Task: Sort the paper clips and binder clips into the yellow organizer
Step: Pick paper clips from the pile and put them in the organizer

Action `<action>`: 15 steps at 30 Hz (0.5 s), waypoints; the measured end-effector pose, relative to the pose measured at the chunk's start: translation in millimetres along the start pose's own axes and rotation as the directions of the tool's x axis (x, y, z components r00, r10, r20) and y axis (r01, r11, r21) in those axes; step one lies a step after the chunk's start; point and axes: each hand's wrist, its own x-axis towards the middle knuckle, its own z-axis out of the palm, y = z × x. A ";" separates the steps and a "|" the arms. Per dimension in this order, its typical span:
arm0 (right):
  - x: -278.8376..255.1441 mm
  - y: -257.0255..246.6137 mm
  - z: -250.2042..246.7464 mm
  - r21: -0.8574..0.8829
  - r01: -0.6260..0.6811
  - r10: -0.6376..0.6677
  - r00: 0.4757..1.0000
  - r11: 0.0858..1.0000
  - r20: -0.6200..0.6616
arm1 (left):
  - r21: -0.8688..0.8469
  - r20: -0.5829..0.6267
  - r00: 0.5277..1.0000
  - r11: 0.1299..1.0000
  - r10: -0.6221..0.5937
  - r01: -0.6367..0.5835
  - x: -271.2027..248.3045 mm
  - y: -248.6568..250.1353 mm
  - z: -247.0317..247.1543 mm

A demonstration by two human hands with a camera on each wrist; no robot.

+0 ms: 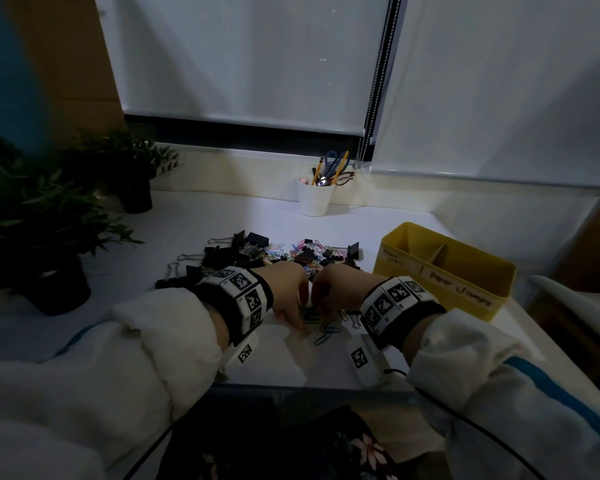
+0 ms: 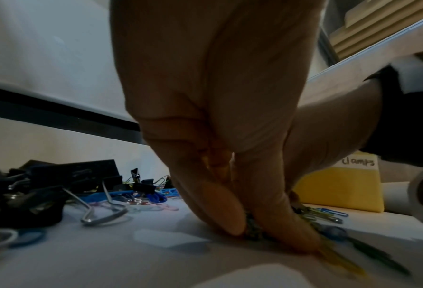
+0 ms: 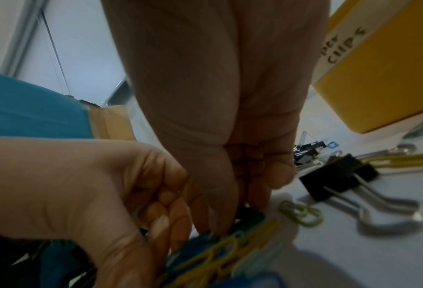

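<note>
Your left hand [image 1: 288,292] and right hand [image 1: 336,289] meet knuckle to knuckle over a small heap of coloured paper clips [image 1: 321,329] at the near edge of the white table [image 1: 174,233]. In the left wrist view, your left fingertips [image 2: 232,220] are pressed together, thumb against forefinger, pinching a bunch of clips right at the table surface, with yellow and green ones poking out beyond them. In the right wrist view, your right fingers [image 3: 220,210] point down, close together, with their tips on the same bundle of yellow and blue clips; whether they actually pinch any you cannot tell, since the tips are hidden among the clips. A single pale green clip [image 3: 301,213] lies loose just beside your right fingers, and a black binder clip [image 3: 338,177] with silver handles lies near it, untouched. The main pile of binder clips [image 1: 229,254] and mixed paper clips lies beyond your hands, towards the window. The yellow organizer [image 1: 465,289] stands to your right, apart from both hands; its front carries handwritten labels, one for each of two compartments split by a divider. What shows of its inside looks bare, though the near part is hidden by the front wall. At the back, a white cup [image 1: 314,199] holds scissors and pencils.
</note>
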 end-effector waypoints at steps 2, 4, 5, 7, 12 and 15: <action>1.4 2.2 -2.6 0.004 -0.002 0.002 1.000 1.000 -0.010 | -0.020 0.012 1.000 1.000 0.002 -0.002 0.0 0.5 0.8; 3.7 7.3 -7.9 0.098 -0.019 0.034 0.988 0.995 -0.154 | -0.039 0.028 1.000 0.999 0.002 -0.001 -2.6 0.1 0.7; 5.0 10.7 -10.6 0.165 -0.033 0.076 0.963 0.986 -0.259 | -0.036 0.030 1.000 0.999 0.001 0.000 -4.8 -0.2 0.2; 5.6 18.5 -13.4 0.253 -0.044 0.149 0.899 0.966 -0.412 | -0.013 0.033 0.999 1.000 -0.002 0.003 -9.5 -0.1 -1.8; -12.8 21.7 -10.8 0.174 0.009 0.032 0.972 0.985 -0.233 | 0.042 0.063 0.998 0.999 0.009 -0.012 -10.9 1.5 -0.6; -20.9 17.4 -5.2 0.047 -0.027 0.029 0.999 0.999 -0.032 | 0.109 0.061 0.998 0.993 0.034 -0.041 -9.1 6.4 1.8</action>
